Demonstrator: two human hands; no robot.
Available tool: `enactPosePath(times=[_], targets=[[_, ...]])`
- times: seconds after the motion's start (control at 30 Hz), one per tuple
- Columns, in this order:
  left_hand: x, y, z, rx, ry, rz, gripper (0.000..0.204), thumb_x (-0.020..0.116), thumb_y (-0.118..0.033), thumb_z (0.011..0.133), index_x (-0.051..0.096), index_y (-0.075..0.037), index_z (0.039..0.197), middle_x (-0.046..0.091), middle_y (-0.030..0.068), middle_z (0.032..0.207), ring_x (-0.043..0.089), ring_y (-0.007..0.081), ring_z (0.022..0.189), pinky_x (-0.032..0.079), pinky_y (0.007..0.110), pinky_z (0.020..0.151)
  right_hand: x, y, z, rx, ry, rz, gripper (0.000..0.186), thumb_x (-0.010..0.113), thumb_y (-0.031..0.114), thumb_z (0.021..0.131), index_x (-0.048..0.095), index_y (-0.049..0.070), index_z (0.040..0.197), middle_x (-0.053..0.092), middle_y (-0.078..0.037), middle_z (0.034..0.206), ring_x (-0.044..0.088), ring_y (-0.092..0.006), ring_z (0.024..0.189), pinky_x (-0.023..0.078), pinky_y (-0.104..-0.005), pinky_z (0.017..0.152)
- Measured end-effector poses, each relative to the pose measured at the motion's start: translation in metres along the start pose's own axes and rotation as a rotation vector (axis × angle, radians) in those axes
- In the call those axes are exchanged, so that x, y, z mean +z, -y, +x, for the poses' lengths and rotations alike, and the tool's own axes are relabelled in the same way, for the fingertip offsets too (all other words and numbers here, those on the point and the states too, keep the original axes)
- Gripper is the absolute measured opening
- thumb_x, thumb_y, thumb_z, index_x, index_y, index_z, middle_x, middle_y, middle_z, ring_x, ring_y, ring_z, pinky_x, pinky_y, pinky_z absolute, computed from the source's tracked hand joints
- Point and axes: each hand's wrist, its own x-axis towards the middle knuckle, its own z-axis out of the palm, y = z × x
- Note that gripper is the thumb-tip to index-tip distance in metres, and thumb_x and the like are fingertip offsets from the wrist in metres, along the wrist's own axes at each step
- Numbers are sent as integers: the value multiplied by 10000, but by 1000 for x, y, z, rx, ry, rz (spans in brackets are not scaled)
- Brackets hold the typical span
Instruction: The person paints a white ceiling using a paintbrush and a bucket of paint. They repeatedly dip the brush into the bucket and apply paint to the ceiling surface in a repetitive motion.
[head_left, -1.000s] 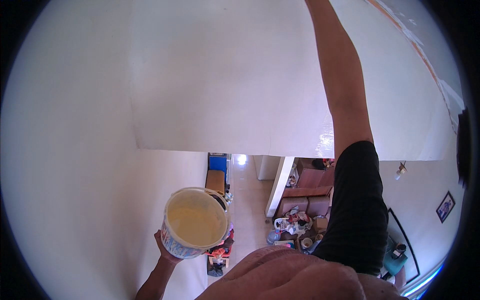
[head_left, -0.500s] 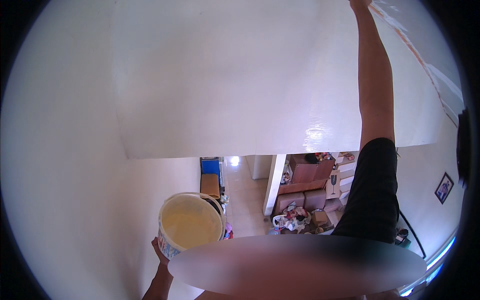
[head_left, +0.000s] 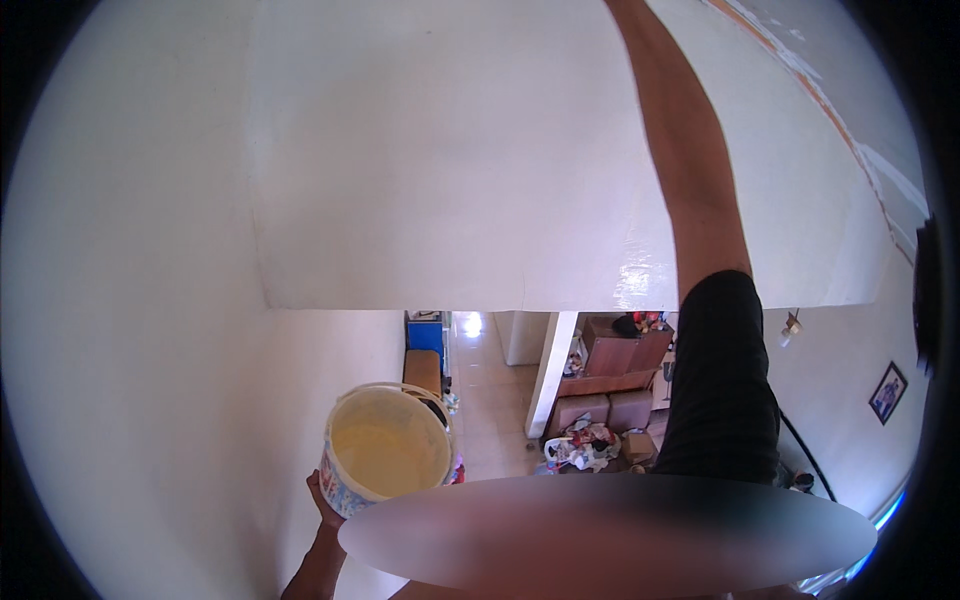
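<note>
My left hand (head_left: 325,502) grips a pale plastic bucket (head_left: 385,445) by its lower left side; some fingers are hidden behind it. The bucket has a printed outside, a handle resting near its rim and cream-coloured contents. My right arm, with a short black sleeve, stretches up across a white painted wall (head_left: 450,160) and out past the top edge; that hand is out of the picture. A blurred oval covers my body along the bottom edge.
Far below lie a tiled floor (head_left: 480,405), a white pillar (head_left: 550,375), wooden cabinets (head_left: 625,355), cushions, a pile of clutter (head_left: 585,450) and a blue board (head_left: 425,335). A framed picture (head_left: 888,392) hangs right. A cracked plaster seam (head_left: 815,95) runs along the upper right.
My right arm swung rightward half a second ago, its hand briefly showing at the top, and is now back leftward with the hand out of view. The held bucket sits slightly lower than a second ago.
</note>
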Motion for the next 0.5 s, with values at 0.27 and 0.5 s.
enactPosePath(times=[0.27,0.5], targets=[[-2,-2,2,-10,-24,6,929,394,-815,885,320,-236,1608,378,98,1629,401,367,1463,374,621,1164,2,195,-9,-80,-82,627,245,575,194,938,734,8,928,717,-268,957,699,-445,924,562,-537,828],[-3,-2,10,-41,-22,13,927,398,-814,884,325,-237,1605,378,97,1629,400,367,1463,373,623,1164,47,112,17,39,-189,507,300,567,210,837,691,-54,907,705,-306,916,700,-465,890,562,-553,814]])
